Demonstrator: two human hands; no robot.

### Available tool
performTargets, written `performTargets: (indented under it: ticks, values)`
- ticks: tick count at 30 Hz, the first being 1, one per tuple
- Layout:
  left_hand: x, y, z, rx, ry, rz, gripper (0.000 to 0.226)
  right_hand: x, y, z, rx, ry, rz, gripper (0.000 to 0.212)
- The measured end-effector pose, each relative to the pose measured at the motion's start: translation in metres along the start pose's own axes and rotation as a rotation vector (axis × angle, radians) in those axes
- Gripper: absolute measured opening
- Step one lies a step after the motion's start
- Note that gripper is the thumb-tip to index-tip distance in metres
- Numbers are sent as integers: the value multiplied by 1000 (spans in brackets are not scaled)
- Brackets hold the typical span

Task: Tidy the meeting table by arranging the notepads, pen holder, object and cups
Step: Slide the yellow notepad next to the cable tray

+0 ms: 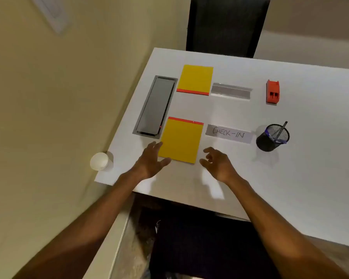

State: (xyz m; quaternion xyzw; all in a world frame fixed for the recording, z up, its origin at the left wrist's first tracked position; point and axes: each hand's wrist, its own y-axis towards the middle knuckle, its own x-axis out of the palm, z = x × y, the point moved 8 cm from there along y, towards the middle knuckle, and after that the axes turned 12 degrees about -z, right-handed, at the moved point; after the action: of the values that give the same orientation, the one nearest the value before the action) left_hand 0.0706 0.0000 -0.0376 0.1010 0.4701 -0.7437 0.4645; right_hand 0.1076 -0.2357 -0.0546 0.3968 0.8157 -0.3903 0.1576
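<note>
While left grip [151, 162], right grip [216, 164] flank it, both released, near notepad [180, 140]: yellow, red far edge.

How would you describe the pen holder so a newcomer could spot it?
On the white table, find the CHECK-IN sign. Just right of it stands the pen holder: the only black mesh cylinder, unlike the flat sign and the orange block beyond.

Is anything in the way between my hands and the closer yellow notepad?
Nothing visible. The left hand is at the near left corner of the closer yellow notepad; the right hand is beside its near right corner.
</note>
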Motion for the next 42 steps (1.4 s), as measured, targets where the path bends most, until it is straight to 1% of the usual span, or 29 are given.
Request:
performTargets:
  ticks: [2, 6, 9, 13, 17, 19, 21, 22, 24, 25, 27, 30, 31, 32, 33, 35, 38, 39, 42]
  values:
    - [-5, 19, -13, 23, -50, 4, 78, 6, 19, -1, 45, 63, 24, 45]
    - [-3, 61, -42, -49, -182, 6, 80, 27, 49, -1, 126, 172, 38, 52]
    - [-2, 90, -60, -94, -250, 42, 77, 41, 76, 6, 203, 168, 36, 53]
    - [2, 116, -75, -169, -177, 57, 68, 47, 96, 18, 303, 182, 156, 31]
    - [0, 131, -75, -199, -198, 127, 46, 50, 105, 32, 434, 325, 225, 20]
    - [0, 134, -77, -224, -275, 143, 44, 52, 109, 41, 513, 444, 243, 24]
    - [3, 136, -85, -297, -441, 128, 54, 52, 113, 51, 579, 530, 264, 36]
    - [4, 137, -89, -330, -518, 125, 51, 51, 114, 56, 601, 558, 273, 40]
    - [3, 143, -98, -371, -586, 122, 25, 49, 116, 62, 634, 636, 286, 43]
    - [0, 145, -101, -386, -599, 119, 18, 49, 117, 65, 649, 684, 289, 42]
    - [-2, 148, -103, -401, -601, 91, 17, 49, 118, 72, 677, 753, 274, 34]
    - [-3, 149, -101, -356, -623, 74, 6, 49, 119, 70, 646, 803, 216, 9]
    - [-4, 148, -100, -343, -626, 82, 16, 47, 118, 68, 619, 803, 222, 9]
    - [-5, 146, -99, -332, -631, 97, 22, 45, 116, 67, 584, 806, 233, 14]
    - [-7, 144, -99, -324, -630, 120, 22, 44, 114, 62, 541, 828, 233, 19]
    - [-13, 138, -100, -320, -630, 168, 15, 45, 111, 48, 457, 900, 216, 26]
    - [-29, 128, -105, -296, -638, 257, 12, 43, 112, 26, 350, 930, 201, 25]
    - [-37, 124, -107, -280, -630, 285, 14, 43, 115, 18, 309, 930, 185, 26]
    - [-62, 114, -115, -274, -579, 343, 23, 49, 128, -9, 204, 876, 149, 42]
